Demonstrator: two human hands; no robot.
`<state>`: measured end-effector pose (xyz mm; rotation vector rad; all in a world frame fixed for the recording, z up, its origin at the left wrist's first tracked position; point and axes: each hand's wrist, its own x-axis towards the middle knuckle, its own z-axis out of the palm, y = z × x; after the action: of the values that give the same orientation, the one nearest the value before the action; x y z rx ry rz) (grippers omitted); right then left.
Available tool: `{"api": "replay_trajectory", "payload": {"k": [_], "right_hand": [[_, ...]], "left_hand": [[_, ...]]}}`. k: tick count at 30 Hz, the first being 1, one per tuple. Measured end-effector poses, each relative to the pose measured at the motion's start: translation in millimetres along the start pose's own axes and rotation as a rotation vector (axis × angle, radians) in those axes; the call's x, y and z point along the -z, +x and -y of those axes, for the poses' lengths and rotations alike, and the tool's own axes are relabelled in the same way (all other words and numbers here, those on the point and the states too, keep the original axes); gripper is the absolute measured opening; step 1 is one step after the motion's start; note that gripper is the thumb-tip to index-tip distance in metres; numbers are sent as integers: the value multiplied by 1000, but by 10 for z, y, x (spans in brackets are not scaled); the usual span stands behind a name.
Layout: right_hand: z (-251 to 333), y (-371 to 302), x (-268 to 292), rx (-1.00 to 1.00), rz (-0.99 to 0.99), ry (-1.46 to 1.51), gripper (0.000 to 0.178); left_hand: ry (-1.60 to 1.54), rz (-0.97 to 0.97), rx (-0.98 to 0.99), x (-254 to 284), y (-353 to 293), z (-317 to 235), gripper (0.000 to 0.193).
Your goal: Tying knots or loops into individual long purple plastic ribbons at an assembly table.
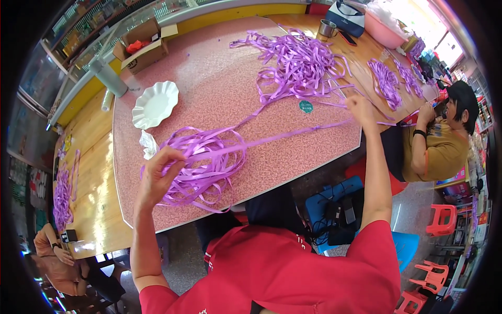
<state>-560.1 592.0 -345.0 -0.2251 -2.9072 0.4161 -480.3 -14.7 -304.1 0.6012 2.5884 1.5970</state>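
Observation:
A length of purple ribbon (282,135) stretches across the table between my two hands. My left hand (159,175) pinches it at the left, above a loose looped heap of the same ribbon (209,180) by the near table edge. My right hand (361,111) is closed on the other end of the stretch, out past the right part of the pink table. Farther back lies a larger tangled pile of purple ribbon (298,63), and a strand runs from it toward the near heap.
A white scalloped plate (156,104), crumpled white tissue (148,144), a grey-green bottle (107,77) and an open cardboard box (144,49) stand left. Back right are a metal cup (327,28), a phone (347,38) and ribbon bundles (385,83). Co-workers sit at right and far left.

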Motion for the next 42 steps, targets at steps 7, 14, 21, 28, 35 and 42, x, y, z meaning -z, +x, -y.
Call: {"api": "replay_trajectory", "payload": {"k": [7, 14, 21, 28, 35, 42], "right_hand": [[2313, -731, 28, 722, -70, 667, 25], [2916, -815, -284, 705, 819, 1127, 32], [2700, -395, -231, 1001, 233, 748, 12], [2290, -42, -185, 532, -365, 264, 35], [3161, -1209, 86, 489, 583, 1333, 39], [3257, -1330, 108, 480, 610, 1202, 17]], "left_hand": [[-102, 167, -427, -354, 129, -549, 14], [-337, 125, -496, -350, 70, -627, 15], [-361, 239, -301, -246, -161, -505, 10], [-369, 23, -291, -233, -223, -463, 8], [-38, -88, -294, -364, 24, -698, 10], [-9, 26, -171, -278, 12, -693, 11]]}}
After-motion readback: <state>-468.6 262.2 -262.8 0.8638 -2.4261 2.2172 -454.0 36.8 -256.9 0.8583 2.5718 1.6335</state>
